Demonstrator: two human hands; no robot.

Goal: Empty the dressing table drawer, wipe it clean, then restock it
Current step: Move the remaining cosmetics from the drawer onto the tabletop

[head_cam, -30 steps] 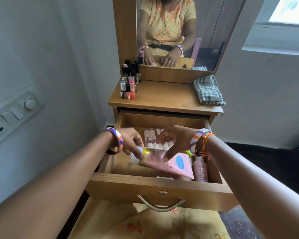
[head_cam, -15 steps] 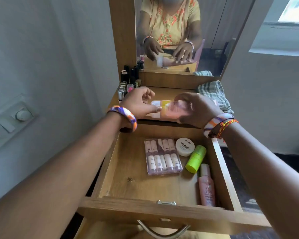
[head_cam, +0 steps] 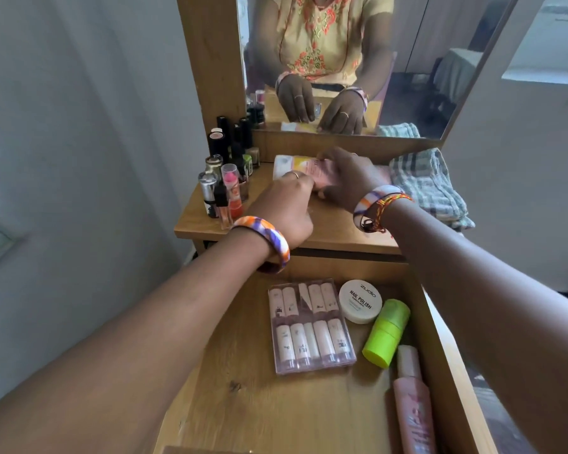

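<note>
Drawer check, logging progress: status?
Both hands, left and right, hold pink packet on tabletop. Drawer still holds tube case, white jar, green bottle, pink bottle. Nothing in the way.

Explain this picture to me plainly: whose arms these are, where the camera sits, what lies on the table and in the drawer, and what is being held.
There is no machine here. A person wears a camera on the head, so it looks forward and down at their own arms; the mirror shows them from the front. The left hand and right hand together hold a pink and yellow packet down on the dressing table top. Small cosmetic bottles stand on the left of the top, and a checked cloth lies on the right. The open drawer holds a clear case of tubes, a white jar, a green bottle and a pink bottle.
</note>
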